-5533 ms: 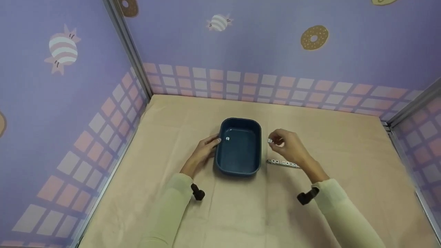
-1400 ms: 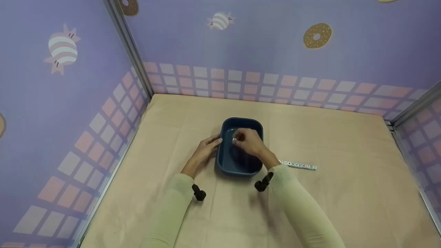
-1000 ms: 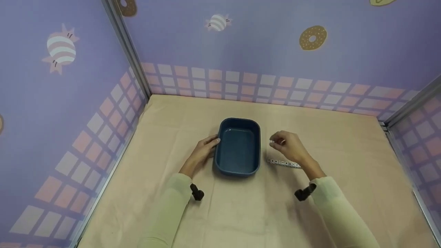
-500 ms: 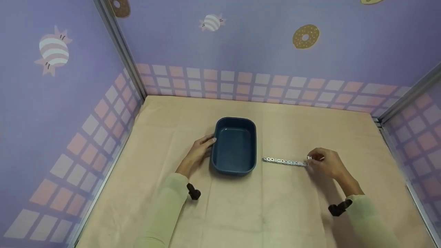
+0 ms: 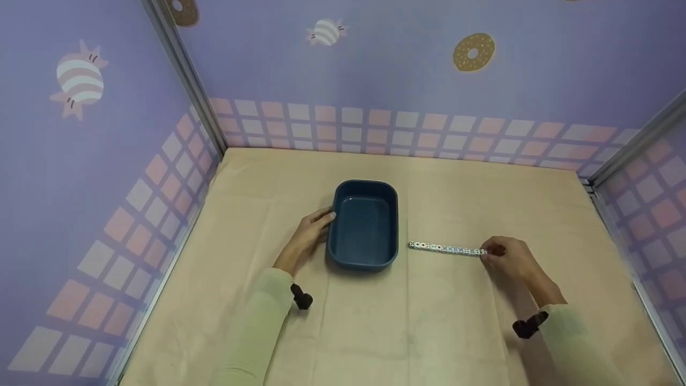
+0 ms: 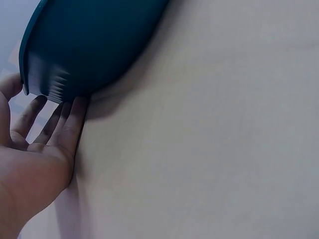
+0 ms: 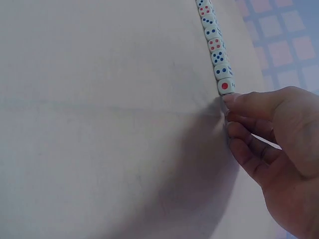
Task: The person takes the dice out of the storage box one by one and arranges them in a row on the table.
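Observation:
A dark blue rectangular container (image 5: 363,265) stands mid-table. My left hand (image 5: 308,236) holds its left side, thumb at the rim and fingers against the outer wall, as the left wrist view shows close up. To the right of the container, a straight row of white dice (image 5: 442,249) with red and blue pips lies on the cloth. My right hand (image 5: 512,260) is at the row's right end, pinching the last die (image 5: 483,252) between thumb and fingers. In the right wrist view, the thumb tip is right at the end die (image 7: 226,86), which shows one red pip.
A beige cloth (image 5: 364,327) covers the table. Purple walls with candy and doughnut prints (image 5: 474,52) and metal corner posts (image 5: 185,69) enclose its back and sides.
My right hand took a die from inside the container, carried it right past the rim and lowered it to the row's right end. My left hand stayed on the container.

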The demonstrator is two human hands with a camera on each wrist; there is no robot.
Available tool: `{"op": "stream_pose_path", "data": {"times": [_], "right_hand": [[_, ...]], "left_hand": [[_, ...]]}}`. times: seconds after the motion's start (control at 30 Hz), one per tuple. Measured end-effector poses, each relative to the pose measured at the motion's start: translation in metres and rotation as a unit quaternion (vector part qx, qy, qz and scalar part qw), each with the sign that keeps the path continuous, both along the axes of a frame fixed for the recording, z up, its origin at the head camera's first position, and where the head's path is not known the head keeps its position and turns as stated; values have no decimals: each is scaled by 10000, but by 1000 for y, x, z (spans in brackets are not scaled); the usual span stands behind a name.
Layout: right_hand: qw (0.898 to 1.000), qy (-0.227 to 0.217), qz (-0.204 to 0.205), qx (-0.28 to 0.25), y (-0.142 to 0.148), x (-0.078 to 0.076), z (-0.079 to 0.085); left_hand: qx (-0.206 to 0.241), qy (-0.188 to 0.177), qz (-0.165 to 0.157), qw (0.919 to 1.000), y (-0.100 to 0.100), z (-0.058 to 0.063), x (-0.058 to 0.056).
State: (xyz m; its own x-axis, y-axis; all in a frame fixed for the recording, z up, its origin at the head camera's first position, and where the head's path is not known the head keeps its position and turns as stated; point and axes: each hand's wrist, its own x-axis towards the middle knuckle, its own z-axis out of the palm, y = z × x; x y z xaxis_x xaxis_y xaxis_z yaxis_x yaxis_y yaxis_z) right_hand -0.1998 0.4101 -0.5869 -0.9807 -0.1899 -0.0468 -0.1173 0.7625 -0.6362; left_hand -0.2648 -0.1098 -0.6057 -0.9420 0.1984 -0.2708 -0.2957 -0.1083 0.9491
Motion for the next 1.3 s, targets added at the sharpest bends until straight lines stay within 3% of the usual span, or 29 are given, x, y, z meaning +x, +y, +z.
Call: {"op": "stream_pose_path", "data": {"times": [0.23, 0.47, 0.93, 1.2, 1.3], "right_hand": [[9999, 50, -89, -124, 0, 0, -9], [9991, -189, -197, -339, -2, 5, -21], [9974, 166, -364, -600, -2, 8, -30], [9975, 168, -356, -595, -5, 14, -39], [9973, 167, -364, -623, -5, 14, -38]], "left_hand": [[86, 100, -27, 9999, -1, 0, -1], [-94, 49, -34, 9999, -5, -3, 4], [-3, 118, -58, 9999, -3, -4, -2], [-195, 175, -85, 9996, -6, -8, 8], [-396, 388, -32, 9985, -6, -8, 9]]}}
